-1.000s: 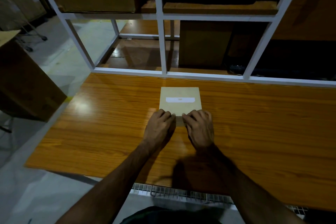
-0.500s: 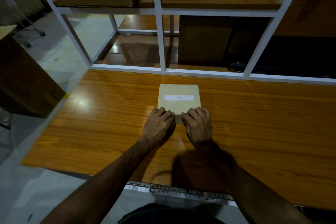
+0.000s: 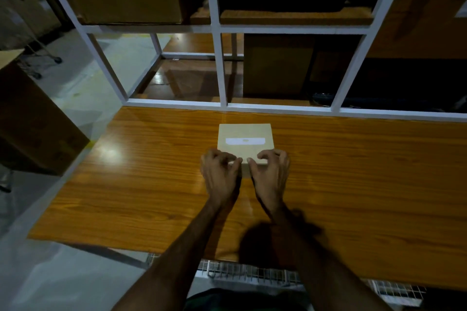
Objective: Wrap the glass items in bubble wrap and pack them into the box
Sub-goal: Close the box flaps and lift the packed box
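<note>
One flat, square, pale cardboard box (image 3: 245,142) bearing one white rectangular label (image 3: 244,141) is laid on the glossy wood-grain table (image 3: 353,174). Two bare hands are placed at the box's near edge: the left hand (image 3: 219,173) and the right hand (image 3: 271,171), each with curled fingers pinching that edge. One white metal shelf frame (image 3: 222,68) is located behind the box.
</note>
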`<action>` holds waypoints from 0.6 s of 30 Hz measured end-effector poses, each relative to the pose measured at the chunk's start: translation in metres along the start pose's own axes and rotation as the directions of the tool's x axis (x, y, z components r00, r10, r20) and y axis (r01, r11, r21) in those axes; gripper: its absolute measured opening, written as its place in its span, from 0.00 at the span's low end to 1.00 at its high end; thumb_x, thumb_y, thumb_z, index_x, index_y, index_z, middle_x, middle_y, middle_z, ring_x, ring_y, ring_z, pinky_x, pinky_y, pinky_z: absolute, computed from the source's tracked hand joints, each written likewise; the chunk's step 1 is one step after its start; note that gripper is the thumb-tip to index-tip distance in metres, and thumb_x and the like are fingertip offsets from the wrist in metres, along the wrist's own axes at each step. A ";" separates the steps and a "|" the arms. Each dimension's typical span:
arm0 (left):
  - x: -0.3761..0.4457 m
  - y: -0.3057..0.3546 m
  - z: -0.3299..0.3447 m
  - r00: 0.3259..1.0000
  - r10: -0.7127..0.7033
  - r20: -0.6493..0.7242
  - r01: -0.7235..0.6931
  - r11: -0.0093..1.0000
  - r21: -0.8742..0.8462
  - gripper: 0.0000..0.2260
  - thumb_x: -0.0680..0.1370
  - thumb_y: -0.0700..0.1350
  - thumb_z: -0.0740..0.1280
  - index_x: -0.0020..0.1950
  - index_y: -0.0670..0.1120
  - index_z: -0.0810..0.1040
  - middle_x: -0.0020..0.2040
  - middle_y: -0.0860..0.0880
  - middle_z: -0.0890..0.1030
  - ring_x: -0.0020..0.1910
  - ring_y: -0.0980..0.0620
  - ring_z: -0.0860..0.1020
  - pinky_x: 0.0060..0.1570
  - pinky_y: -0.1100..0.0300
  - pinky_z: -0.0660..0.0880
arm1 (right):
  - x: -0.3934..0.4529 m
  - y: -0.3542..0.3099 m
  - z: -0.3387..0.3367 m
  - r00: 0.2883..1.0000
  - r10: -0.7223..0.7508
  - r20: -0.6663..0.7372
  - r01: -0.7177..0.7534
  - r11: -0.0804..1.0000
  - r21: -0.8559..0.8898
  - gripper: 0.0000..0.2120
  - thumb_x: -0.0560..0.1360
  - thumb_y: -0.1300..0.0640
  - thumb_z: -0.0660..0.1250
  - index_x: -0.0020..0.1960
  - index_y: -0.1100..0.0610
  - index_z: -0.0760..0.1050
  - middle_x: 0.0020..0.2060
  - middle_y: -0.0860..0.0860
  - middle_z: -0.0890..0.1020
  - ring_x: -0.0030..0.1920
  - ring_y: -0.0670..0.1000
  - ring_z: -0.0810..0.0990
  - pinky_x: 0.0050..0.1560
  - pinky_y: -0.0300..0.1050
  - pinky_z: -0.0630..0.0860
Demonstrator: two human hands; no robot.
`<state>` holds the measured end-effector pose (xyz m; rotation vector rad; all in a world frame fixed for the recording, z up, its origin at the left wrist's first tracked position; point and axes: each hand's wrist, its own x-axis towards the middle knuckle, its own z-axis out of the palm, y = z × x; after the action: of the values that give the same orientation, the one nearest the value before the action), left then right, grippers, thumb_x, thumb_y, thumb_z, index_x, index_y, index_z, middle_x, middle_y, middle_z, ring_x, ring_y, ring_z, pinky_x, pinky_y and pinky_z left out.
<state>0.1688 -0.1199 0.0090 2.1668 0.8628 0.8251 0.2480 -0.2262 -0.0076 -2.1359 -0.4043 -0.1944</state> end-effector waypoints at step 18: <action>-0.006 0.042 0.004 0.768 -0.607 0.207 0.461 0.299 -0.835 0.19 0.73 0.39 0.80 0.63 0.46 0.85 0.55 0.45 0.88 0.55 0.42 0.86 0.56 0.41 0.84 | 0.015 -0.021 -0.002 0.874 0.463 0.149 -0.481 0.779 0.402 0.39 0.62 0.31 0.75 0.69 0.34 0.63 0.68 0.49 0.68 0.67 0.56 0.68 0.60 0.60 0.78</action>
<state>0.1827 -0.1496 0.0360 0.8106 0.8960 0.8014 0.2544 -0.2138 0.0143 -1.7339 0.0802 0.2172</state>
